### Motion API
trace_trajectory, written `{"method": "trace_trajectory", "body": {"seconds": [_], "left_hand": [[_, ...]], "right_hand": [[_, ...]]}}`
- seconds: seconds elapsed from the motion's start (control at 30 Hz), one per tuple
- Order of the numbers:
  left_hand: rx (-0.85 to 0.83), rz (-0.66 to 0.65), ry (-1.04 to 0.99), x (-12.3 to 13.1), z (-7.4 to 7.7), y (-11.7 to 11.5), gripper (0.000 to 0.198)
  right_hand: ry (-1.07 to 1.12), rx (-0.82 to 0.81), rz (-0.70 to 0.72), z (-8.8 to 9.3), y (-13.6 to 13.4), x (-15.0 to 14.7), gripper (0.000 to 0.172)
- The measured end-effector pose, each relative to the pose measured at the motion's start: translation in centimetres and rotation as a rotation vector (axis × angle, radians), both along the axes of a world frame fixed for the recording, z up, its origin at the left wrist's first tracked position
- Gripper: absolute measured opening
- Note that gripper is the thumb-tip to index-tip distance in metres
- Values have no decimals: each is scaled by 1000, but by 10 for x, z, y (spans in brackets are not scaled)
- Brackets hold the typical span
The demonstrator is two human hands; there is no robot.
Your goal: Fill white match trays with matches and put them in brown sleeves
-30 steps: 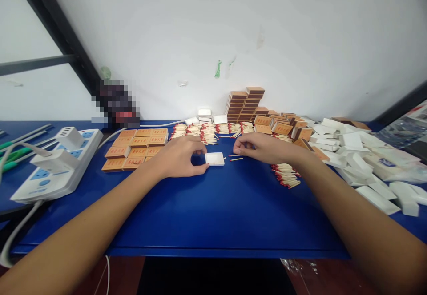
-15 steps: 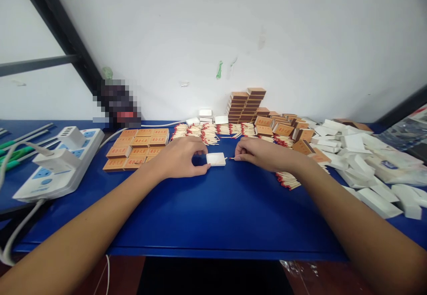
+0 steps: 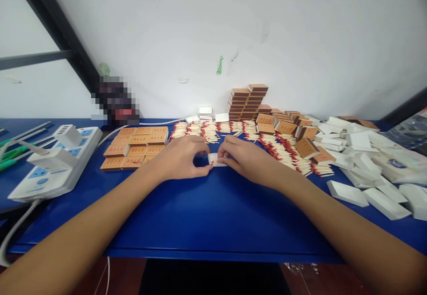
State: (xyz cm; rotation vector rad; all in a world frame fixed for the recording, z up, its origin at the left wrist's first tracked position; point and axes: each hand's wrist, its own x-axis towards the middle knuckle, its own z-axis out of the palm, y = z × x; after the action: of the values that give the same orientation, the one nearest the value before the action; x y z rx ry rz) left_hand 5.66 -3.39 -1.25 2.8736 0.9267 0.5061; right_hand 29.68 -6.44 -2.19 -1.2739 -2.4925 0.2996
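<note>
A small white matchbox tray (image 3: 215, 157) lies on the blue table in front of me. My left hand (image 3: 187, 158) curves around its left end, thumb at the near corner and fingers at the far one, holding it. Over the tray's right part, my right hand (image 3: 238, 155) has its fingertips pinched together on a match (image 3: 214, 162), whose red head shows low in the tray. The fingers hide most of the matchstick and the tray's right end.
Rows of loose matches (image 3: 187, 129) lie behind my hands and continue to the right. Orange matchboxes (image 3: 135, 160) sit in a block at left; more boxes (image 3: 240, 104) are stacked by the wall. White trays (image 3: 347, 193) pile up at right. A power strip (image 3: 75, 166) is at far left.
My right hand has moved left with the match, from beside the tray to over it. My left hand stays at the tray's left end.
</note>
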Motion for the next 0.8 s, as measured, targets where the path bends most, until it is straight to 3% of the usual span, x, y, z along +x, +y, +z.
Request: {"method": "trace_trajectory", "body": {"seconds": [0.33, 0.53, 0.8], "left_hand": [[-11, -2, -3, 0, 0, -1, 22], [-23, 3, 7, 0, 0, 1, 23], [-29, 3, -5, 0, 0, 0, 22]], "right_hand": [[54, -16, 5, 1, 0, 3, 12], [-27, -113, 63, 10, 0, 13, 14], [-5, -189, 27, 9, -3, 13, 20]]}}
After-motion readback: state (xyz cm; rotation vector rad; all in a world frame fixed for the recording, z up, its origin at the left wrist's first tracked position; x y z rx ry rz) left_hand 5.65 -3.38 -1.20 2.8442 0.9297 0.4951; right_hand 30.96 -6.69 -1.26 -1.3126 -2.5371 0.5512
